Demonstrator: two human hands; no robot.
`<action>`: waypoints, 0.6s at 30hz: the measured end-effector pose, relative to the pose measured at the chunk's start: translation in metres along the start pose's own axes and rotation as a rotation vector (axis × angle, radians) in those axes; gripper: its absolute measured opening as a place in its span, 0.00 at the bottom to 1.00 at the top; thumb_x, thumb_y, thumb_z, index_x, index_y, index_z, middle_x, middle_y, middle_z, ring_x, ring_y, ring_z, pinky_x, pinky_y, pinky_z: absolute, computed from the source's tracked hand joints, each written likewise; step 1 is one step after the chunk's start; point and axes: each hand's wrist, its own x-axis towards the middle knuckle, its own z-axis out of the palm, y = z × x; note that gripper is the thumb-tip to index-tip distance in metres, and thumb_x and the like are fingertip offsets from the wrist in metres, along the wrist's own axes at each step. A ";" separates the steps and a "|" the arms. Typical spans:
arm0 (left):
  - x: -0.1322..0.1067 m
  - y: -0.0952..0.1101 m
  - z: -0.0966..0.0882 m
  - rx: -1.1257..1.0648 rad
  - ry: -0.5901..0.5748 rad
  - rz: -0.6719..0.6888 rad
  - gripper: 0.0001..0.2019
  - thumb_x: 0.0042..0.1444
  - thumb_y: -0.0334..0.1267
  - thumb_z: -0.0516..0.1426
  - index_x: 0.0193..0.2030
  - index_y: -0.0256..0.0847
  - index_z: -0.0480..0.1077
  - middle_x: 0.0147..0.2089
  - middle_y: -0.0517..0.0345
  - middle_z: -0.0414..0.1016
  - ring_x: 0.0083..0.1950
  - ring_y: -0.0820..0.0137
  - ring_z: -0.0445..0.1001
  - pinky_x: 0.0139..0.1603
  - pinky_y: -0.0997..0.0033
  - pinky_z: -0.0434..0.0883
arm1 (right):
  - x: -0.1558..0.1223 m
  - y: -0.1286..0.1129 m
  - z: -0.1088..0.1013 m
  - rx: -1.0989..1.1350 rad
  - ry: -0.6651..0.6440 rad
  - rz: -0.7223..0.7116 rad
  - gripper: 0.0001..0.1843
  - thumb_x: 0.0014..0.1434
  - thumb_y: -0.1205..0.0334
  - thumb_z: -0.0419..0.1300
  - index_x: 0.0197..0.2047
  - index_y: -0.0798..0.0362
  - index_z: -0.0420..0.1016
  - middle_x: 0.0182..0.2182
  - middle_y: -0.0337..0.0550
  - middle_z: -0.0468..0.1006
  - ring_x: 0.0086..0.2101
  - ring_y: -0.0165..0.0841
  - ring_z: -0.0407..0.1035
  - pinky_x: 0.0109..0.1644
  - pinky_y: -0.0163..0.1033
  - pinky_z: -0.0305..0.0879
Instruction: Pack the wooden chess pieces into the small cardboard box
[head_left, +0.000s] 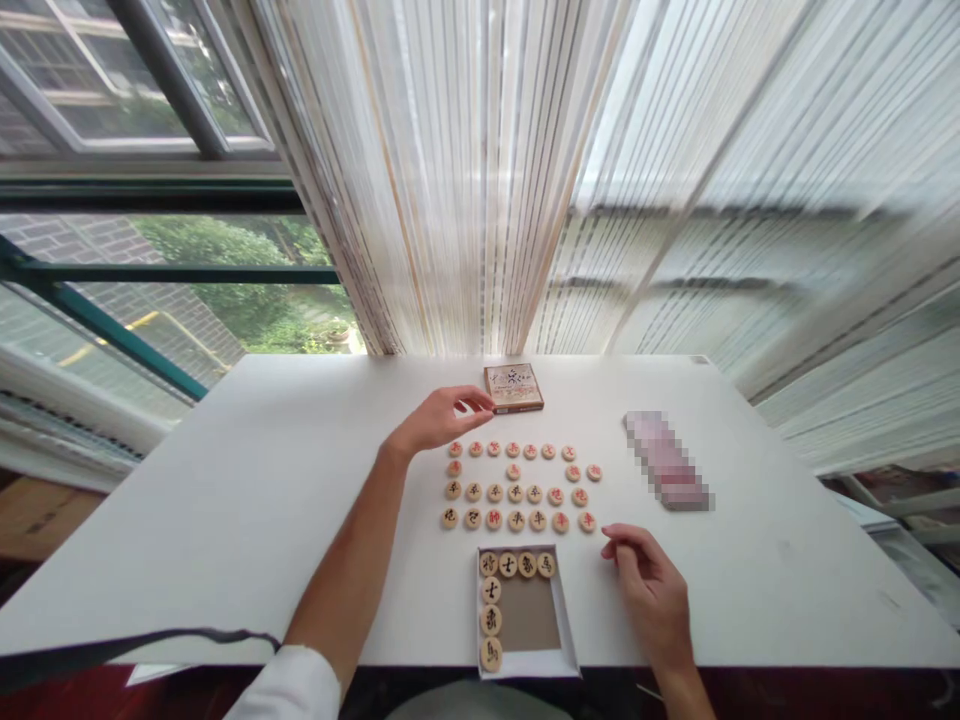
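My left hand [442, 418] reaches across to the far side of the table. Its thumb and fingers close on the near-left corner of a flat printed box lid [514, 386]. My right hand [649, 588] rests at the right with its fingers loosely bent and apart, nothing visible in them. Its fingertips are just beside a red-marked Chinese chess piece [587, 522]. Round wooden pieces lie face up in rows between the hands, some with red characters, some with black [495, 493]. Nearest me, an open white box tray [529, 664] holds several black-marked pieces along its far and left sides.
A blurred-out pinkish stack [667, 460] lies on the right of the white table [300, 400]. Strip curtains [465, 200] hang behind the table's far edge. An open window [172, 270] is at the left. A dark strap [142, 640] crosses the near-left edge.
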 end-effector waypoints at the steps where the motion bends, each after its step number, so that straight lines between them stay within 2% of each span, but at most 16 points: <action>1: 0.001 0.002 0.003 0.009 -0.065 0.006 0.13 0.59 0.49 0.64 0.43 0.43 0.79 0.44 0.56 0.83 0.43 0.66 0.80 0.48 0.66 0.75 | 0.000 0.001 0.000 0.005 0.003 -0.004 0.10 0.66 0.57 0.56 0.43 0.51 0.76 0.30 0.40 0.77 0.32 0.35 0.74 0.40 0.37 0.72; 4: -0.002 0.004 0.008 0.036 -0.163 0.007 0.16 0.57 0.49 0.65 0.48 0.44 0.78 0.47 0.55 0.82 0.46 0.65 0.79 0.47 0.67 0.75 | -0.001 0.002 0.000 0.016 -0.001 -0.009 0.10 0.66 0.57 0.56 0.43 0.51 0.77 0.29 0.40 0.77 0.32 0.35 0.74 0.40 0.37 0.72; 8: -0.016 -0.005 0.005 0.071 -0.172 -0.021 0.22 0.56 0.49 0.66 0.55 0.46 0.75 0.52 0.54 0.79 0.50 0.63 0.78 0.46 0.67 0.74 | 0.000 -0.001 0.000 0.008 -0.003 0.002 0.10 0.65 0.57 0.57 0.42 0.51 0.77 0.29 0.40 0.78 0.31 0.35 0.74 0.39 0.37 0.72; 13: -0.042 -0.020 -0.004 0.101 -0.117 -0.088 0.16 0.59 0.46 0.63 0.52 0.45 0.76 0.50 0.55 0.79 0.46 0.65 0.79 0.48 0.66 0.73 | 0.002 -0.002 -0.001 -0.029 -0.018 0.011 0.10 0.65 0.56 0.57 0.42 0.51 0.78 0.30 0.41 0.79 0.31 0.35 0.75 0.39 0.36 0.73; 18: -0.071 -0.029 -0.004 0.096 -0.091 -0.151 0.11 0.62 0.45 0.60 0.48 0.44 0.78 0.47 0.56 0.81 0.44 0.67 0.78 0.46 0.69 0.74 | 0.001 0.003 -0.002 -0.060 -0.026 0.010 0.11 0.65 0.54 0.57 0.43 0.50 0.78 0.31 0.41 0.79 0.32 0.35 0.75 0.40 0.35 0.73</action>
